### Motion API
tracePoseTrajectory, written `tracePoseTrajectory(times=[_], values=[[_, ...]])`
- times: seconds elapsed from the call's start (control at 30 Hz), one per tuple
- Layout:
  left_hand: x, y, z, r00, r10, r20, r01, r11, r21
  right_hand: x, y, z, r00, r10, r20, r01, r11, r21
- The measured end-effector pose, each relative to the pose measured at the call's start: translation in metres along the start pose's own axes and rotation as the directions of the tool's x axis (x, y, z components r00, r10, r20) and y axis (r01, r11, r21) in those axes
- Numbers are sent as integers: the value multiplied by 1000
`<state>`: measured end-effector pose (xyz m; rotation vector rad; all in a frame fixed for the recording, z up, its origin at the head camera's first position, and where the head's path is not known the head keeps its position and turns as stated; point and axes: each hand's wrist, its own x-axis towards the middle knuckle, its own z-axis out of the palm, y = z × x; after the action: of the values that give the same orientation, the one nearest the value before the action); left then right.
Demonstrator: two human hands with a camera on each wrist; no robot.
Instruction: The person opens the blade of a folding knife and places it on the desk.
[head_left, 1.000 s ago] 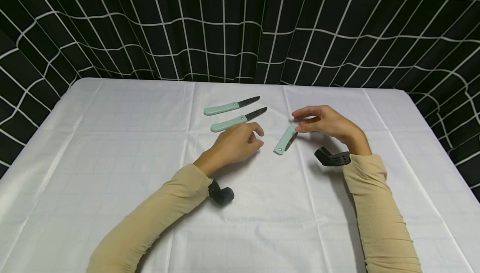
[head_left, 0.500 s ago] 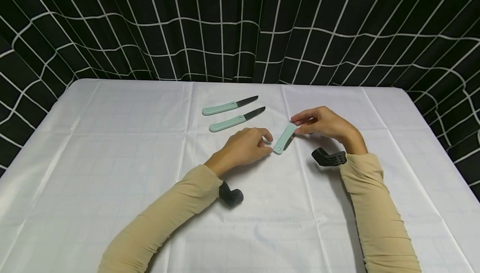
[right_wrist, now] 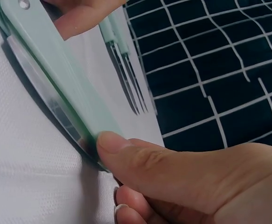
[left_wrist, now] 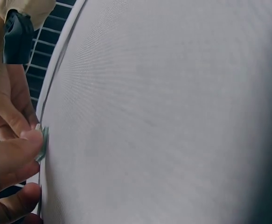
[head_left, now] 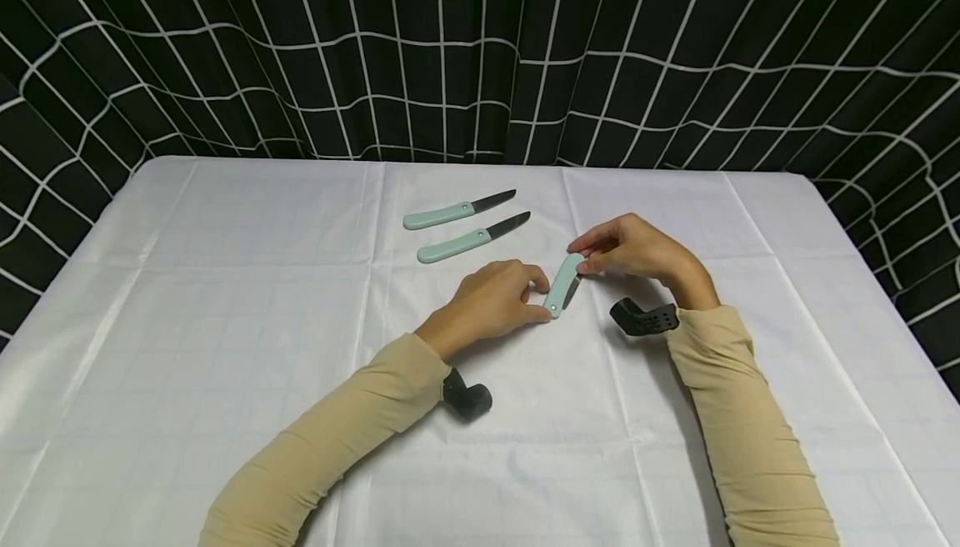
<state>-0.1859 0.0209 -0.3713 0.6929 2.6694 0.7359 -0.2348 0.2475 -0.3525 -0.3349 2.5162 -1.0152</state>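
A folding knife [head_left: 562, 284] with a mint-green handle lies slantwise between my hands. Its blade [right_wrist: 56, 105] is mostly folded in, and a strip of metal shows along the handle's side. My right hand [head_left: 633, 247] pinches the handle's far end, thumb on the near side. My left hand [head_left: 487, 301] has thumb and index finger at the near end by the pivot, pinching there. In the left wrist view both hands meet at the knife, which the left thumb partly hides.
Two similar knives, the rear one [head_left: 438, 216] and the front one [head_left: 453, 246], lie with blades out, pointing back right. A white cloth [head_left: 225, 322] covers the table. Behind it hangs a black curtain [head_left: 420, 47] with a white grid.
My left hand has moved right from beside the front knife to the folding knife's pivot end. My right hand has taken hold of the far end and shifted slightly left with it.
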Motion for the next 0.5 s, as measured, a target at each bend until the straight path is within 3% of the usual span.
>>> tracePoseTrajectory(times=[0.3,0.5], values=[[0,-2,1,999,28,-23,-28,1000,-3,0,0,0,999,37,-22,-36,998,41],[0,-4,2,998,40,-42,-40,999,-13,-1,2,0,999,34,8,-35,969,244]])
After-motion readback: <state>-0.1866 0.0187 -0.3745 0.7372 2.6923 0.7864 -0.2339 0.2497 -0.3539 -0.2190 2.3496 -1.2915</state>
